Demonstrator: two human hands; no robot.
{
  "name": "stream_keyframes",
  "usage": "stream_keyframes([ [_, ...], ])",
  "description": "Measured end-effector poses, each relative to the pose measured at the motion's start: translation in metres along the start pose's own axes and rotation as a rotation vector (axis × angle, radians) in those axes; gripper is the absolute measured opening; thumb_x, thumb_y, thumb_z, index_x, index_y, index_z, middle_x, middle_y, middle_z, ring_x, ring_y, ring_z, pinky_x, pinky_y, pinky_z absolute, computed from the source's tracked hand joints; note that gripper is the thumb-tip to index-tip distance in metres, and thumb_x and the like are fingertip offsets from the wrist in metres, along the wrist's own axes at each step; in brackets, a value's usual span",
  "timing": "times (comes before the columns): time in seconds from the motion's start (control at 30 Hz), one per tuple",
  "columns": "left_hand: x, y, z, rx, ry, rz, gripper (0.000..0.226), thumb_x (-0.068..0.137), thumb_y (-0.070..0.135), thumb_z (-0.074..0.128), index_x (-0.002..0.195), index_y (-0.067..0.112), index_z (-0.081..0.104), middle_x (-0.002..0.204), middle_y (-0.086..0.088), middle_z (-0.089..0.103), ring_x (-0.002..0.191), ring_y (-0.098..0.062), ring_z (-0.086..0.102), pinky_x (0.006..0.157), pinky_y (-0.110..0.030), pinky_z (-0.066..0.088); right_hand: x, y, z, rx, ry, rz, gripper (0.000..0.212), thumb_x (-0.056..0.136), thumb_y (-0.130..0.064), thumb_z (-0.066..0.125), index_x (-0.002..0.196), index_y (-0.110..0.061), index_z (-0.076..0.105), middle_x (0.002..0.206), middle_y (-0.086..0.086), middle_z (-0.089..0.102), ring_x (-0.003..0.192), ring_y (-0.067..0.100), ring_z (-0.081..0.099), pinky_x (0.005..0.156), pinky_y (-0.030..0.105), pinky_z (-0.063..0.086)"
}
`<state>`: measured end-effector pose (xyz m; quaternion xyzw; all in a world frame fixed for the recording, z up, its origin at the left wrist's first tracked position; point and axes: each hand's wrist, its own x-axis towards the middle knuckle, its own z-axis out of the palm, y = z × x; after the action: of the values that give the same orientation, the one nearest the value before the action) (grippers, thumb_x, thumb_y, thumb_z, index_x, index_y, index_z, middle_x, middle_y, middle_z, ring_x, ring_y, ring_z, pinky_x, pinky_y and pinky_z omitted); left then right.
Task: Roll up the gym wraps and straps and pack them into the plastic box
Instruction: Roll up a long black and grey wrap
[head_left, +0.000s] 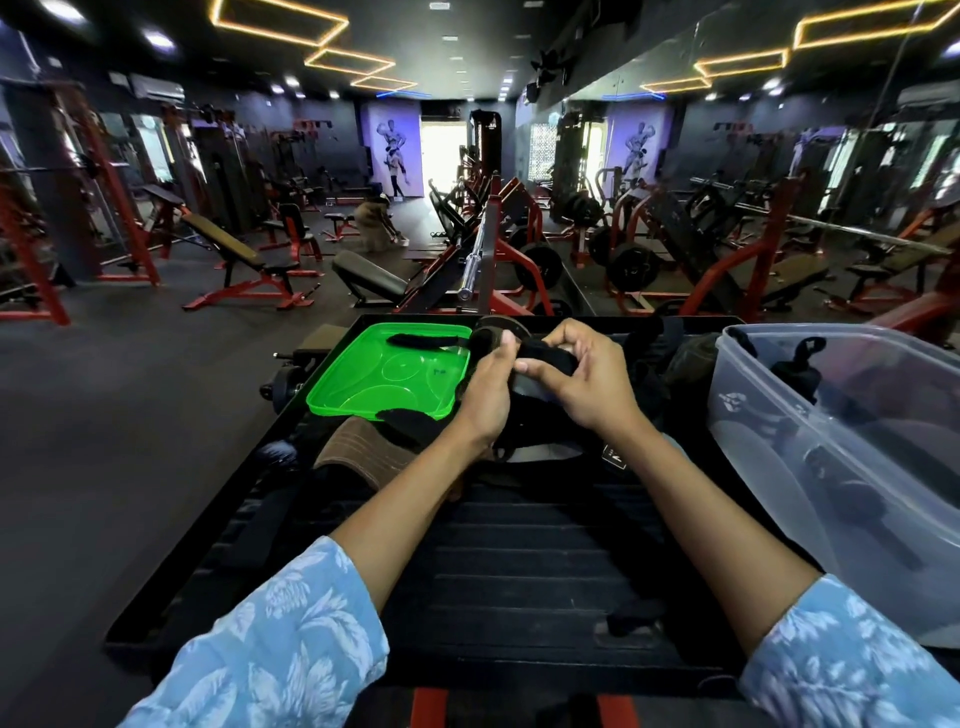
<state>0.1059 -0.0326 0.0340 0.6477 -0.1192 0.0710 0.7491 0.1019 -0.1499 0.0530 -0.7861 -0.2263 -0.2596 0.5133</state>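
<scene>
Pinching one black wrap (545, 358) between left hand (485, 387) and right hand (582, 376).

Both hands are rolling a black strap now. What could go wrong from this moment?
1. The black strap is pinched only between the left hand and right hand, so the roll may loosen.
2. The clear plastic box stands far to the right, so the roll may unwind on the way.

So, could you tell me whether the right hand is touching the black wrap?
Touching: the head view shows the right hand pinching the black wrap.
</scene>
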Motion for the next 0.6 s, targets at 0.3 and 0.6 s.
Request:
stream_keyframes([
  [0.3,0.001,0.003,-0.001,0.004,0.006,-0.008,0.022,0.092,0.035,0.045,0.087,0.019,0.059,0.094,-0.005,0.059,0.097,-0.019,0.052,0.099,-0.037,0.038,-0.008,-0.003,0.008,-0.269,0.083,-0.02,0.031,0.079,-0.034,0.07,0.097,-0.014,0.055,0.092,-0.001,0.068,0.087,0.023,0.066,0.075,0.044,0.052],
  [0.6,0.002,0.011,-0.009,-0.115,-0.02,-0.048,0.037,0.099,0.014,0.024,0.074,0.012,0.051,0.044,0.004,0.061,0.043,0.0,0.058,0.05,-0.011,0.047,-0.01,-0.007,0.005,-0.423,-0.066,-0.211,0.021,0.083,-0.038,0.062,0.093,-0.034,0.044,0.07,-0.009,0.061,0.062,0.019,0.061,0.059,0.032,0.048],
])
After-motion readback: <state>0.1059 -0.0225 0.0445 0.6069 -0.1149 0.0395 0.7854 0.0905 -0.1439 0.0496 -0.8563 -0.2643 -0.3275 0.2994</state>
